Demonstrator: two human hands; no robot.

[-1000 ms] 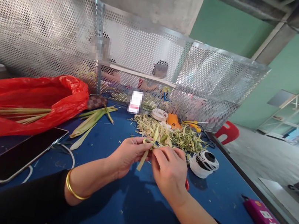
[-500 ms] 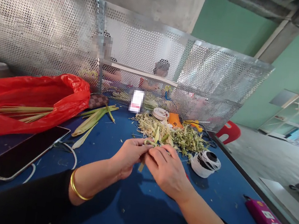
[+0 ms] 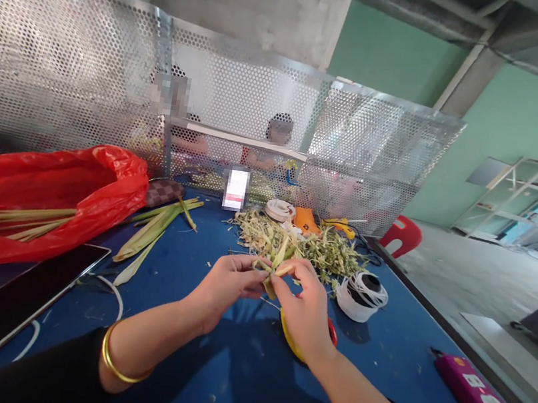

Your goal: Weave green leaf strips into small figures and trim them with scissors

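Observation:
Above the blue table my left hand (image 3: 222, 292) and my right hand (image 3: 306, 311) meet, each with its fingers pinched on a small folded piece of pale green leaf (image 3: 270, 287). One leaf tip points up between the fingertips; part of the piece is hidden behind them. Under my right hand lie scissors with yellow and red handles (image 3: 289, 340), partly covered. Just beyond the hands spreads a heap of dry leaf scraps (image 3: 254, 230). To its right stands a spool of white cord (image 3: 360, 297).
At left are a red plastic bag (image 3: 116, 172) with long leaves inside, loose leaves (image 3: 150, 234) and a tablet (image 3: 22, 299) with a white cable. A purple box (image 3: 484, 402) lies at right. A perforated metal screen (image 3: 248, 70) stands behind; people sit beyond it.
My right hand's fingers have lifted and spread a little from the leaf piece, showing its upright tip more. The scissors' yellow handle now shows. The whole view has shifted slightly.

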